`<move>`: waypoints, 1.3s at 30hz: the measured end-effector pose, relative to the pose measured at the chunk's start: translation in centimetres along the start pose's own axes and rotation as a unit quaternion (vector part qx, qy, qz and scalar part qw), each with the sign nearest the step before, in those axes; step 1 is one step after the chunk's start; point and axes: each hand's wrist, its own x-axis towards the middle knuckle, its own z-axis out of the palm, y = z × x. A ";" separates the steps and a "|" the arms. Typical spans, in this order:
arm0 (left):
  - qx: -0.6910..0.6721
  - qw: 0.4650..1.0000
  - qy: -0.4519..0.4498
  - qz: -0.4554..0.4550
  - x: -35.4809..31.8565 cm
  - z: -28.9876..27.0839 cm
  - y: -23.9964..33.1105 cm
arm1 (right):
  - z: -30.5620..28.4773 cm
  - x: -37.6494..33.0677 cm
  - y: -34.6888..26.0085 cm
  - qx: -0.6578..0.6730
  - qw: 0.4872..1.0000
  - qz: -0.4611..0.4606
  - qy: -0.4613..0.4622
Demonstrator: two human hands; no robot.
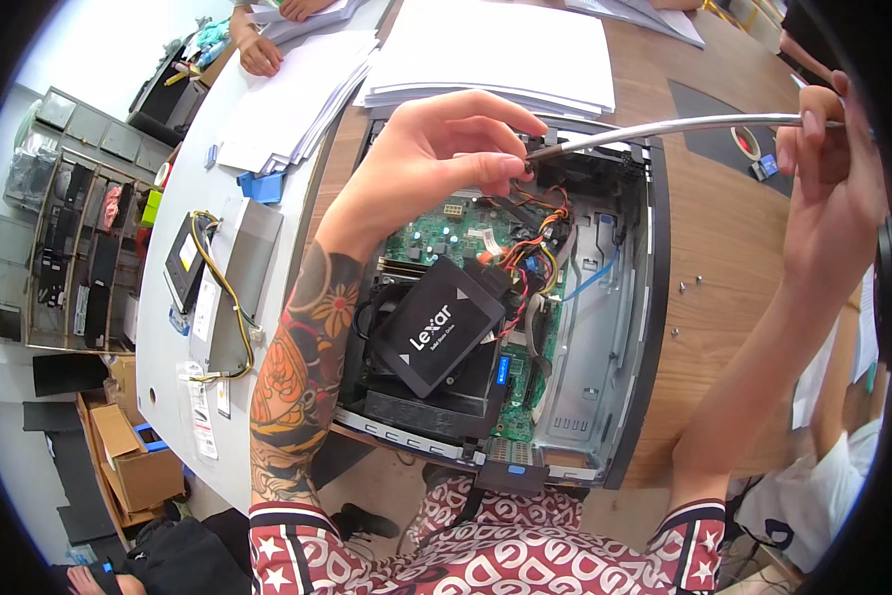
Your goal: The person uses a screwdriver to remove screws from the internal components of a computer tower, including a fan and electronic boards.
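Above an open desktop computer case [639, 297], my right hand [828, 169] is closed around the far-right end of a long screwdriver [684, 125]. Its silver shank runs leftward, looking bent near the rim of the view, to a dark tip. At that tip, my left hand [456, 149] pinches with thumb and fingers; a small dark piece shows there, too small to name. Below the hands, a black solid state drive [436, 329] lies tilted over the drive bay. Coloured wires [540, 248] cross the green circuit board [426, 238], and a blue cable [593, 280] runs along the right.
Several loose screws [682, 287] lie on the wooden table right of the case. Paper stacks [496, 50] stand behind it. A metal power supply [243, 268] with yellow wires sits on the white table at left. Another person's hand [259, 55] rests on papers; a tape roll [746, 142] lies far right.
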 end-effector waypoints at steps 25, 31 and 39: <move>0.057 0.997 -0.042 0.020 0.4 -0.1 -1.0 | -2.7 0.8 -0.5 0.046 0.998 -0.006 -0.049; 0.209 0.976 -0.045 0.051 0.4 2.5 0.6 | -4.5 1.1 -3.1 0.010 0.999 0.004 -0.033; 0.385 0.890 -0.218 0.114 7.2 15.4 2.3 | -10.6 0.3 -5.8 0.125 0.991 0.013 -0.053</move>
